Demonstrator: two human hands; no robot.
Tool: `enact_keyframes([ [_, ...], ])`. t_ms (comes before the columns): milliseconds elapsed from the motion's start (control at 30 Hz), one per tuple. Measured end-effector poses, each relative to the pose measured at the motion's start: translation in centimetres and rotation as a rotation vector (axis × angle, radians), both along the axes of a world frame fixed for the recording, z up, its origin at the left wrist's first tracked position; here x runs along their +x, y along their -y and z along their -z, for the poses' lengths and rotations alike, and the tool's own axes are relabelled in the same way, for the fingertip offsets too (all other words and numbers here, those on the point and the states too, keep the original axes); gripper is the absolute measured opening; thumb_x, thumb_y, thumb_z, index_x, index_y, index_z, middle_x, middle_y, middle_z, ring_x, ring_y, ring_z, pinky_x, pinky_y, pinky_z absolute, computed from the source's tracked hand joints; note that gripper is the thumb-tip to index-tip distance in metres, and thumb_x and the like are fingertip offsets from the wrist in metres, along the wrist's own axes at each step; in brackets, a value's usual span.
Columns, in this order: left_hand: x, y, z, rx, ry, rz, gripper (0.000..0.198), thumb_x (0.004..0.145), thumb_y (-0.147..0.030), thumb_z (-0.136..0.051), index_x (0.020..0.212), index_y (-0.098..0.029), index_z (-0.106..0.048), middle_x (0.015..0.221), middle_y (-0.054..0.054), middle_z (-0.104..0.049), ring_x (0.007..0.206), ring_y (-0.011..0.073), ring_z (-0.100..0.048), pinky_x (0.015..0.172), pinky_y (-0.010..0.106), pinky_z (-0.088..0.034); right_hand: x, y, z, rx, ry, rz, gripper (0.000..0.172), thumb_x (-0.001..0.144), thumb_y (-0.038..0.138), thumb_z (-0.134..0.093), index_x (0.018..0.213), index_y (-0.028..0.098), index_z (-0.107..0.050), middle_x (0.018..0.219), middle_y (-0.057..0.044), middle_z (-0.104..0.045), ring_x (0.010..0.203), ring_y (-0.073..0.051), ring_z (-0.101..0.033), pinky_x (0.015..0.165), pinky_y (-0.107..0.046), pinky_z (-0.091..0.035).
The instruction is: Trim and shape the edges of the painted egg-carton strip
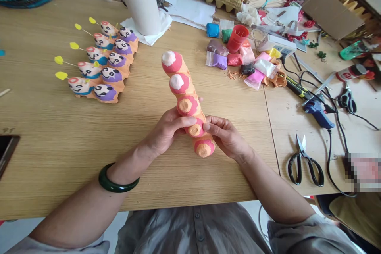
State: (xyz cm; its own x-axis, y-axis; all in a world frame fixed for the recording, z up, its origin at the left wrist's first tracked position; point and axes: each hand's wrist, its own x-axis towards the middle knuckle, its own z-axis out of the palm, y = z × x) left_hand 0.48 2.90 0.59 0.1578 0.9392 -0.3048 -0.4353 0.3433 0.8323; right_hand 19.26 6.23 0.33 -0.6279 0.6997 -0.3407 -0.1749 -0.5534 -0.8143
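An orange egg-carton strip (185, 105) with a row of bumps is held above the wooden table. Pink clay rings each bump; the two far bumps carry whitish caps, while the nearer ones show bare orange tops. My left hand (166, 129) grips the strip from the left, its thumb on the pink clay of the second-nearest bump. From the right, my right hand (228, 135) pinches that same bump's edge between thumb and fingers. At the left stand painted carton figures (89, 70) in two rows, some with yellow-tipped sticks.
Clay packets (218, 60) and a red cup (238, 39) lie beyond the strip to the right. A white bottle (139, 4) stands at the back. Scissors (305, 162), a blue glue gun (319, 114) and cables are on the right.
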Motion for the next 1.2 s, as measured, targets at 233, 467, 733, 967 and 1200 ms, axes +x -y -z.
enact_keyframes([
  [233,0.11,0.0,0.48,-0.018,-0.022,0.04,0.051,0.078,-0.034,-0.078,0.128,-0.026,-0.072,0.081,-0.002,-0.063,0.071,0.0134,-0.052,0.064,0.028,-0.04,0.1,-0.23,0.55,-0.157,0.018,-0.019,0.031,0.075,0.043,-0.089,0.069,0.019,-0.07,0.069,0.002,-0.067,0.064,-0.012,-0.057,0.065,-0.026,-0.046],
  [467,-0.27,0.01,0.67,0.018,0.026,0.08,0.05,0.077,-0.034,-0.086,0.125,-0.027,-0.075,0.08,-0.004,-0.064,0.066,0.0111,-0.051,0.06,0.025,-0.04,-0.06,-0.24,0.24,-0.186,0.023,-0.009,0.028,0.08,0.047,-0.082,0.081,0.019,-0.076,0.079,-0.002,-0.075,0.073,-0.017,-0.063,0.075,-0.031,-0.052],
  [733,-0.36,0.11,0.5,0.099,0.019,0.136,0.066,0.076,-0.033,-0.091,0.138,-0.026,-0.071,0.095,0.0,-0.076,0.092,0.0183,-0.069,0.083,0.029,-0.054,0.51,-0.39,-0.1,-0.117,0.013,-0.037,0.037,0.072,0.048,-0.094,0.072,0.018,-0.073,0.071,0.002,-0.071,0.064,-0.01,-0.059,0.065,-0.024,-0.046],
  [967,0.19,0.5,0.49,0.146,-0.075,-0.018,0.067,0.077,-0.03,-0.09,0.14,-0.027,-0.07,0.103,0.0,-0.075,0.102,0.0189,-0.067,0.095,0.031,-0.054,0.21,-0.02,-0.18,-0.044,0.092,-0.011,0.03,0.082,0.045,-0.083,0.074,0.018,-0.074,0.072,0.0,-0.073,0.066,-0.013,-0.062,0.062,-0.025,-0.048],
  [1200,0.4,0.46,0.75,0.159,-0.178,-0.068,0.076,0.075,-0.031,-0.087,0.146,-0.023,-0.063,0.091,-0.002,-0.068,0.092,0.0185,-0.063,0.09,0.034,-0.053,0.09,0.09,-0.11,-0.009,0.104,0.005,0.025,0.084,0.038,-0.077,0.071,0.018,-0.07,0.071,0.0,-0.069,0.065,-0.012,-0.059,0.066,-0.026,-0.047],
])
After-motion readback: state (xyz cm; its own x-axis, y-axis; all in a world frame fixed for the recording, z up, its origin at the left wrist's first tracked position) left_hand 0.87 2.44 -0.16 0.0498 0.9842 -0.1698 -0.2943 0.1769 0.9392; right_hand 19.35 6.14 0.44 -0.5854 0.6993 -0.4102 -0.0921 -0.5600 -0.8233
